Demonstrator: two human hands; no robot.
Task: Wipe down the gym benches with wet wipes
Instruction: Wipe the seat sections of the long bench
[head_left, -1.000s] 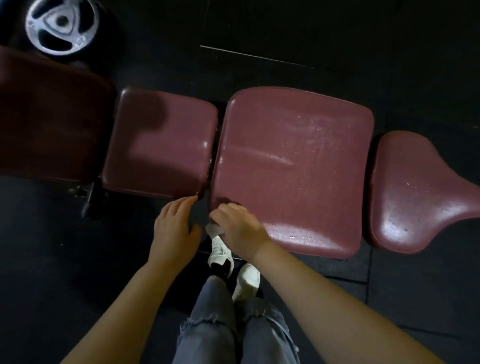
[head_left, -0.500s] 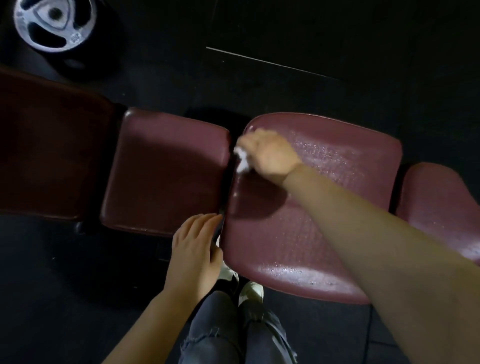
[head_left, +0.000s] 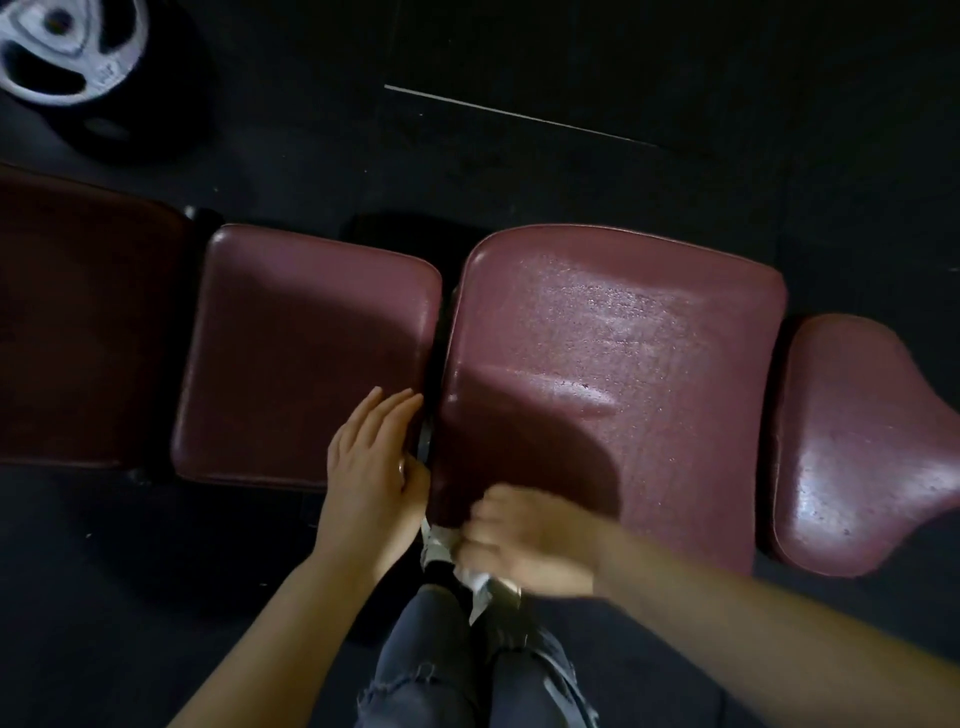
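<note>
A maroon padded gym bench runs left to right in the head view. Its large middle pad (head_left: 623, 374) shines wet in places. My right hand (head_left: 524, 545), blurred by motion, grips a white wet wipe (head_left: 474, 576) at the near left corner of that pad. The wipe shows only as a small white patch under the fingers. My left hand (head_left: 371, 462) rests flat, fingers straight, on the near right corner of the smaller left pad (head_left: 306, 353), beside the gap between the pads.
A narrower maroon pad (head_left: 857, 441) ends the bench on the right, and a darker pad (head_left: 78, 322) lies at far left. A grey weight plate (head_left: 57, 47) sits on the black floor at top left. My legs and white shoes stand below the bench.
My right hand has swept the wipe from the far left corner of the middle pad back to its near left corner. My left hand stays on the left pad.
</note>
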